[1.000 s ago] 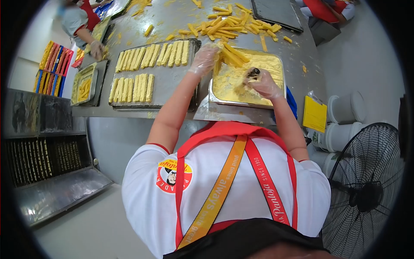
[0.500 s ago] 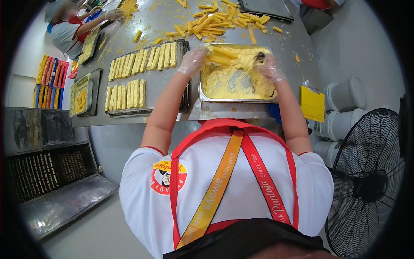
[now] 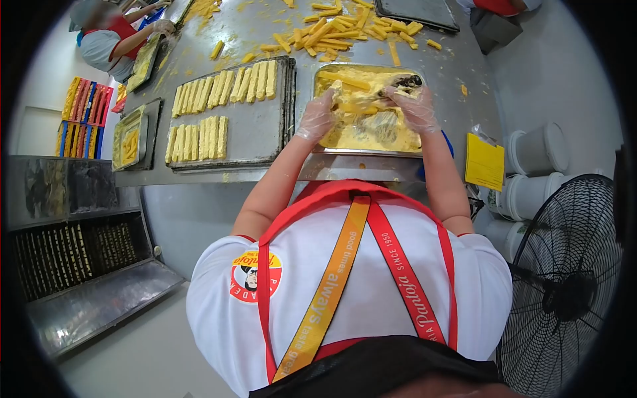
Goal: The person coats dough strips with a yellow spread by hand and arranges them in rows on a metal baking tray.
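Note:
My left hand [image 3: 318, 117], in a clear glove, is closed at the left side of a metal tray [image 3: 371, 152] of pale yellow cream [image 3: 391, 136]. Its fingers grip the end of a cream-smeared yellow stick [image 3: 361, 108]. At the tray's right side my right hand [image 3: 414, 111], also gloved, is closed around a cream-covered spatula [image 3: 406, 81] with a dark handle. The spatula's blade end is smeared with cream and points toward the left hand. Another yellow stick [image 3: 346, 80] lies on the cream near the tray's back edge.
Left of the tray, a dark baking tray [image 3: 255, 142] carries two rows of coated sticks [image 3: 222, 89]. Plain yellow sticks [image 3: 332, 33] are heaped behind. A co-worker [image 3: 113, 40] stands far left; a fan [image 3: 557, 285] and buckets [image 3: 541, 149] are at right.
My left hand has come down from the tray's back left and its fingers now hold a stick. My right hand has turned the spatula, bringing its blade toward the left hand.

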`<action>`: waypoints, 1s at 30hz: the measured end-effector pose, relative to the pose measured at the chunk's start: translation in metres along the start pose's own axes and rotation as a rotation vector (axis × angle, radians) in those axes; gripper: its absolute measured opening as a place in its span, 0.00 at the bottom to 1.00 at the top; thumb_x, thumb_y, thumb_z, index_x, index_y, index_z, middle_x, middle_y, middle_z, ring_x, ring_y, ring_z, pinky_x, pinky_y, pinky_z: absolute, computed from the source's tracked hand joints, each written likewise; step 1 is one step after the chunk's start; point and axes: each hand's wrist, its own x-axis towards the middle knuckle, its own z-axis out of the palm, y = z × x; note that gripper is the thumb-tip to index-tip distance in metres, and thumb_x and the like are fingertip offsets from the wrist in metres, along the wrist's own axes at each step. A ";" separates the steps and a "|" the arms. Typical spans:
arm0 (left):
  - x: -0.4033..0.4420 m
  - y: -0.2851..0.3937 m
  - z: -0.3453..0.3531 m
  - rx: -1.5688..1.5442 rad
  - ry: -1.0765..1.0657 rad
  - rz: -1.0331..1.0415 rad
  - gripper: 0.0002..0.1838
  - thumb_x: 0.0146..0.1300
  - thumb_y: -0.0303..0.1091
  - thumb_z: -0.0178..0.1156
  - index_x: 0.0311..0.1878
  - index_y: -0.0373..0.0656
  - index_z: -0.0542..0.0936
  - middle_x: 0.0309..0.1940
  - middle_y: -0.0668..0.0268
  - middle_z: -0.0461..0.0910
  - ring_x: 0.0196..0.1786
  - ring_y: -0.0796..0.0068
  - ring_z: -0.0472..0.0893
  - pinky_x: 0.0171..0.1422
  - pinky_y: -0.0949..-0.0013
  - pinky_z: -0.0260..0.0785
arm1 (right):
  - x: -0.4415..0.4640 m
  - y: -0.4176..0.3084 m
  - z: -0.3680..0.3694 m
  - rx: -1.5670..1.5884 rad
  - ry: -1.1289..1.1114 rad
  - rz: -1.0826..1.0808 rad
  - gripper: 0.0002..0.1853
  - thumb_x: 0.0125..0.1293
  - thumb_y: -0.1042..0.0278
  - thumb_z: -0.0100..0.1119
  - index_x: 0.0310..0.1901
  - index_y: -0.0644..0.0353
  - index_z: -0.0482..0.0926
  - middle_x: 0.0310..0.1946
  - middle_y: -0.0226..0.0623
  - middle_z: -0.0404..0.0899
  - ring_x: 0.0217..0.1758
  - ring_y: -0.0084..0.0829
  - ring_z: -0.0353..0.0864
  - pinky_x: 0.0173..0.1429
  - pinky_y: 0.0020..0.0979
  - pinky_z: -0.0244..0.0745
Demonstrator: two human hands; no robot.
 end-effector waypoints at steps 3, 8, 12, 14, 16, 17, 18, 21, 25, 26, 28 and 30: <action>0.001 -0.003 0.001 0.037 -0.010 -0.005 0.20 0.50 0.19 0.55 0.50 0.37 0.70 0.31 0.44 0.78 0.38 0.39 0.78 0.40 0.48 0.71 | -0.002 0.000 0.015 0.139 -0.028 0.105 0.11 0.59 0.71 0.67 0.41 0.64 0.80 0.35 0.35 0.83 0.36 0.28 0.84 0.37 0.29 0.77; -0.002 0.000 0.000 0.003 -0.008 -0.067 0.19 0.50 0.22 0.58 0.48 0.37 0.72 0.33 0.44 0.79 0.39 0.40 0.79 0.42 0.49 0.71 | 0.001 0.005 0.008 -0.321 0.093 -0.068 0.12 0.58 0.71 0.66 0.41 0.66 0.79 0.33 0.39 0.83 0.34 0.29 0.84 0.37 0.30 0.78; 0.003 0.026 -0.017 0.026 -0.070 -0.262 0.16 0.49 0.30 0.64 0.43 0.38 0.77 0.34 0.47 0.81 0.40 0.43 0.80 0.44 0.52 0.72 | -0.015 -0.001 0.024 0.279 0.029 0.031 0.13 0.55 0.66 0.67 0.37 0.66 0.80 0.31 0.40 0.83 0.34 0.31 0.84 0.40 0.35 0.77; 0.003 0.035 -0.024 0.002 -0.091 -0.339 0.15 0.49 0.33 0.66 0.41 0.39 0.80 0.33 0.49 0.81 0.41 0.45 0.81 0.45 0.53 0.73 | -0.008 0.013 0.021 0.124 0.087 0.023 0.13 0.55 0.65 0.68 0.36 0.66 0.81 0.31 0.39 0.83 0.33 0.31 0.84 0.40 0.35 0.77; 0.000 0.038 -0.027 -0.074 -0.080 -0.380 0.15 0.49 0.35 0.67 0.40 0.40 0.81 0.32 0.50 0.82 0.40 0.47 0.81 0.45 0.54 0.73 | 0.002 0.018 0.015 -0.251 0.219 -0.033 0.12 0.55 0.66 0.69 0.36 0.65 0.81 0.30 0.38 0.84 0.33 0.30 0.84 0.40 0.35 0.77; 0.000 0.035 -0.027 -0.033 -0.093 -0.319 0.15 0.49 0.34 0.67 0.41 0.40 0.81 0.33 0.51 0.82 0.40 0.47 0.81 0.45 0.54 0.73 | 0.003 0.020 0.008 -0.478 0.230 -0.139 0.11 0.56 0.67 0.69 0.36 0.65 0.81 0.29 0.37 0.84 0.32 0.30 0.84 0.40 0.35 0.77; -0.002 0.029 -0.025 0.008 -0.109 -0.260 0.15 0.50 0.34 0.66 0.42 0.41 0.80 0.33 0.52 0.82 0.40 0.48 0.81 0.45 0.54 0.73 | 0.003 0.022 0.008 -0.360 0.212 -0.147 0.11 0.56 0.67 0.68 0.36 0.65 0.81 0.29 0.37 0.84 0.32 0.30 0.84 0.39 0.34 0.77; -0.009 0.015 -0.019 0.168 -0.087 0.096 0.15 0.52 0.31 0.64 0.44 0.43 0.78 0.32 0.55 0.80 0.38 0.52 0.81 0.43 0.55 0.73 | 0.004 0.020 0.011 0.028 0.114 -0.090 0.11 0.57 0.68 0.66 0.37 0.67 0.80 0.29 0.38 0.83 0.31 0.30 0.83 0.37 0.33 0.77; -0.015 0.003 -0.017 0.293 -0.044 0.478 0.14 0.55 0.28 0.59 0.47 0.46 0.74 0.31 0.60 0.77 0.36 0.58 0.80 0.40 0.57 0.73 | 0.011 0.007 0.013 0.031 0.065 0.104 0.12 0.57 0.69 0.64 0.39 0.68 0.79 0.29 0.39 0.82 0.29 0.29 0.82 0.33 0.30 0.76; -0.017 0.002 -0.016 0.308 -0.034 0.468 0.13 0.56 0.28 0.58 0.46 0.46 0.74 0.30 0.60 0.77 0.36 0.58 0.80 0.40 0.58 0.73 | 0.018 0.014 0.009 -0.121 0.103 0.125 0.12 0.57 0.70 0.64 0.39 0.68 0.79 0.29 0.39 0.82 0.29 0.28 0.82 0.33 0.29 0.76; -0.018 0.002 -0.013 0.341 -0.007 0.438 0.12 0.57 0.28 0.56 0.45 0.46 0.74 0.29 0.61 0.77 0.35 0.59 0.80 0.38 0.59 0.73 | 0.019 0.006 0.006 -0.363 0.091 0.070 0.10 0.58 0.71 0.62 0.38 0.68 0.79 0.29 0.38 0.82 0.28 0.26 0.82 0.33 0.26 0.76; -0.023 0.004 -0.012 0.367 -0.032 0.398 0.11 0.55 0.28 0.57 0.43 0.46 0.75 0.28 0.62 0.76 0.34 0.58 0.80 0.37 0.58 0.73 | 0.017 0.011 0.010 -0.399 0.026 -0.060 0.09 0.58 0.71 0.62 0.38 0.67 0.79 0.29 0.38 0.81 0.28 0.25 0.82 0.33 0.25 0.76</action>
